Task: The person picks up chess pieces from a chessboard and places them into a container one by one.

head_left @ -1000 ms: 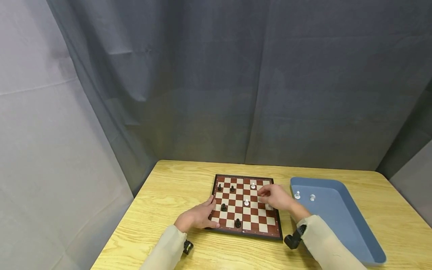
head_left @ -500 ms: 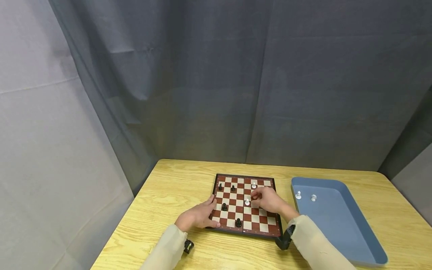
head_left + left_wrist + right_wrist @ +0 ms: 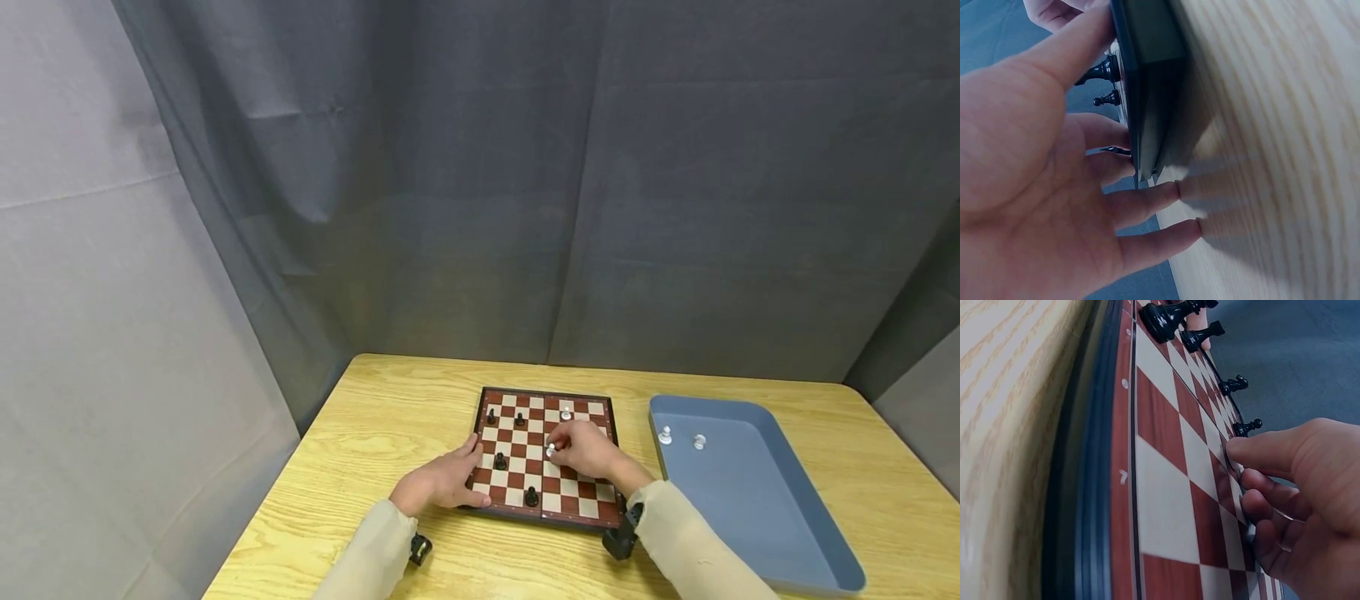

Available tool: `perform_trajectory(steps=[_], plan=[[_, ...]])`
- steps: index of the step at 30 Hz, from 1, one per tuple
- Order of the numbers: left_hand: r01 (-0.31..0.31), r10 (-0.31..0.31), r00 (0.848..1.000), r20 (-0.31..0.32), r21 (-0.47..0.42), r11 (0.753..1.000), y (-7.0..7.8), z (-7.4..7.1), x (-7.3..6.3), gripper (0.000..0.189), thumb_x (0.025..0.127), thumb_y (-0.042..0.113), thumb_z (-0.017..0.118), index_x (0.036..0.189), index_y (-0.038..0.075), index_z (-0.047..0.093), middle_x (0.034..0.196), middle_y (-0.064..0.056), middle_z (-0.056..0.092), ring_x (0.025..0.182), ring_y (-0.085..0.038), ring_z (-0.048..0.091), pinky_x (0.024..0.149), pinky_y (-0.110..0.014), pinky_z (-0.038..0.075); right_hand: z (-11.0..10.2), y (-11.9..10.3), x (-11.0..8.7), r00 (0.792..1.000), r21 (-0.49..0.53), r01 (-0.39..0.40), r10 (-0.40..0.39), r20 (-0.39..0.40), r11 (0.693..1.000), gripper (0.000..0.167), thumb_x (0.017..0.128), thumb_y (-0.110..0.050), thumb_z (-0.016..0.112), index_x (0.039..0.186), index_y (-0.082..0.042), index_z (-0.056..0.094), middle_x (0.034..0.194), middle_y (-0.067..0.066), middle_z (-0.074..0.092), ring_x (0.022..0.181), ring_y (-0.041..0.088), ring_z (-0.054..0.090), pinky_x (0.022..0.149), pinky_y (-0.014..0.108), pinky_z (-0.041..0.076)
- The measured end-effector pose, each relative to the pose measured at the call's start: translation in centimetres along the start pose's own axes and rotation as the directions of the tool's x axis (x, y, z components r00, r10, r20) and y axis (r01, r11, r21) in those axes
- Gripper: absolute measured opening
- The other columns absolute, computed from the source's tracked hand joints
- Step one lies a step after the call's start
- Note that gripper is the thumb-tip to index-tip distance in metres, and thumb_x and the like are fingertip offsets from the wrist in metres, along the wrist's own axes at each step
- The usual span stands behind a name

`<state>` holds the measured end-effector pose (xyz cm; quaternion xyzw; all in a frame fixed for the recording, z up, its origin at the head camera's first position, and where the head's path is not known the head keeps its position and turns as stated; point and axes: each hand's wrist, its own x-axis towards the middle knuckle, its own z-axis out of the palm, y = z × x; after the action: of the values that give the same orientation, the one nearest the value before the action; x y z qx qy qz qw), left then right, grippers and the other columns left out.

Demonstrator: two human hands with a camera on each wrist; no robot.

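Observation:
A red-and-cream chessboard (image 3: pixel 570 505) with a black frame lies on the table. My left hand (image 3: pixel 441 479) rests on its left side with spread fingers; in the left wrist view the thumb touches the frame and two fingertips reach the wood. My right hand (image 3: pixel 588 450) pinches a small white pawn (image 3: pixel 551 449) right of the board's centre fold, thumb and forefinger on either side. In the right wrist view those fingers meet low at the board and hide the pawn. Another white piece (image 3: pixel 566 413) stands near the far edge.
Several black pieces stand on the left half, among them one near the front edge (image 3: pixel 531 497). Right of the board lies a blue tray (image 3: pixel 806 500) holding two white pieces (image 3: pixel 665 435). Grey curtains (image 3: pixel 465 208) hang behind the table.
My right hand has moved left across the board from its right part, and its fingers have closed around the white pawn. The left hand has stayed at the board's left side.

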<state>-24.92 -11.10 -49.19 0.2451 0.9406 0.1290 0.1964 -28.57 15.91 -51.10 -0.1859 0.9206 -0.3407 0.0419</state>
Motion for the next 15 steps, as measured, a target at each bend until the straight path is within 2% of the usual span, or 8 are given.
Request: perform_trajectory(steps=[6,15], plan=[[0.007,-0.007,1.0,-0.002,-0.008,1.0,0.03,0.05,0.01,0.09,0.087,0.05,0.062,0.152,0.006,0.017,0.158,-0.011,0.004,0.139,-0.03,0.024,0.109,-0.041,0.029,0.12,-0.1,0.04,0.999,-0.049,0.033,-0.032,0.019,0.998,0.011,0.084,-0.006,0.07,0.095,-0.009,0.071,0.078,-0.005,0.061,0.068,0.01,0.053,0.061,0.031,0.046],[0.02,-0.02,1.0,-0.006,-0.001,1.0,0.0,0.15,0.12,0.091,0.086,0.051,0.062,0.152,0.008,0.018,0.158,-0.01,0.004,0.139,-0.03,0.025,0.109,-0.041,0.029,0.05,-0.16,-0.04,0.999,-0.073,0.038,-0.036,0.029,0.997,0.006,0.085,-0.01,0.07,0.09,-0.013,0.07,0.077,-0.007,0.059,0.068,0.008,0.052,0.062,0.03,0.046]])
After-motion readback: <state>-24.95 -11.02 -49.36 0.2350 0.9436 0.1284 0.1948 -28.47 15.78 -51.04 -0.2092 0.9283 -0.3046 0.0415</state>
